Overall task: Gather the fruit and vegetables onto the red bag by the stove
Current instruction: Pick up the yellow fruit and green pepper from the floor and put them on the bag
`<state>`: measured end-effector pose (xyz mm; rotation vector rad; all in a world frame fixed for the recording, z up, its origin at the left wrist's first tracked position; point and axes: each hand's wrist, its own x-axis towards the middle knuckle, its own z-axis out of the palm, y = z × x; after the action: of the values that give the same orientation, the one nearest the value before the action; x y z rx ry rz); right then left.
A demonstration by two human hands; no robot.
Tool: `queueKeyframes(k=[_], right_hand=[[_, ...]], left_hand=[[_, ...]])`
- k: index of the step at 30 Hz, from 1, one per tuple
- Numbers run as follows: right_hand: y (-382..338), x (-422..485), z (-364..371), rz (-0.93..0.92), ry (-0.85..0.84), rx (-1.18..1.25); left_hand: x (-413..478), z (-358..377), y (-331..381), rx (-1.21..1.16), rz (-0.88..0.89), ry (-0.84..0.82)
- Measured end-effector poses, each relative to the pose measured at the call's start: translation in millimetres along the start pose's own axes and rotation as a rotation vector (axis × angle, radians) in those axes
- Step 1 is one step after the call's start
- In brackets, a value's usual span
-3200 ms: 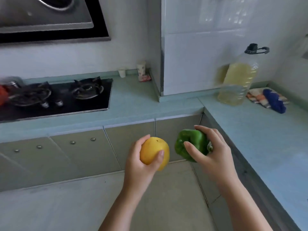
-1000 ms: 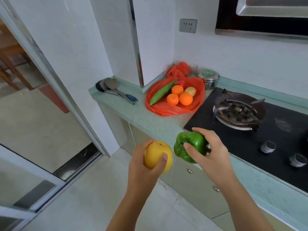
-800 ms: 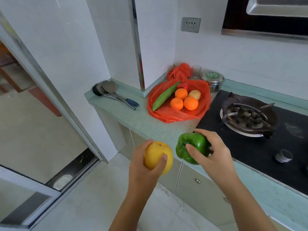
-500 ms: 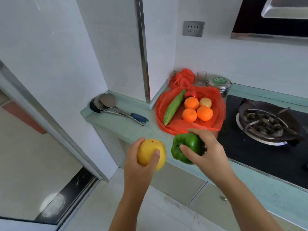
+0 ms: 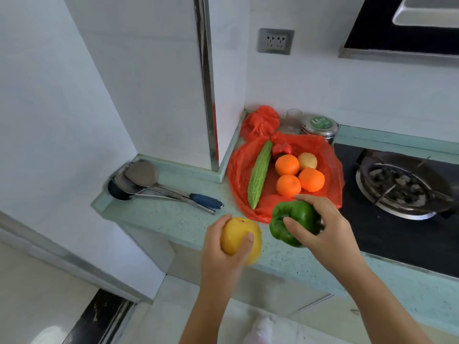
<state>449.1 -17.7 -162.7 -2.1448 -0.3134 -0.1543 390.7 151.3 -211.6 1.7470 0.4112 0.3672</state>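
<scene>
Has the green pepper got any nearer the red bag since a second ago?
Yes. The green pepper, gripped by the right hand, has come forward to the near edge of the red bag; earlier it hung short.

Home kitchen: black gas stove at right of frame, range hood in upper right corner, ladles on pale green countertop left of centre, wall socket on white wall above.

green pepper: reached red bag edge | yellow fruit: over counter edge
</scene>
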Motion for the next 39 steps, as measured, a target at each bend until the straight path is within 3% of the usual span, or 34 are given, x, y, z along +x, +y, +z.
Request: queueKeyframes(k=[20,39], right_hand=[[116.5,160.7,-7.9,0.244,0.221,-0.044],[196.5,299.7,-1.0,0.273,0.226,-0.078]], left_hand=[[205.8,122.1,-16.0,0.228,0.252,-0.407],[273.9,181.7,-53.5,0.447,0.324,-0.604]])
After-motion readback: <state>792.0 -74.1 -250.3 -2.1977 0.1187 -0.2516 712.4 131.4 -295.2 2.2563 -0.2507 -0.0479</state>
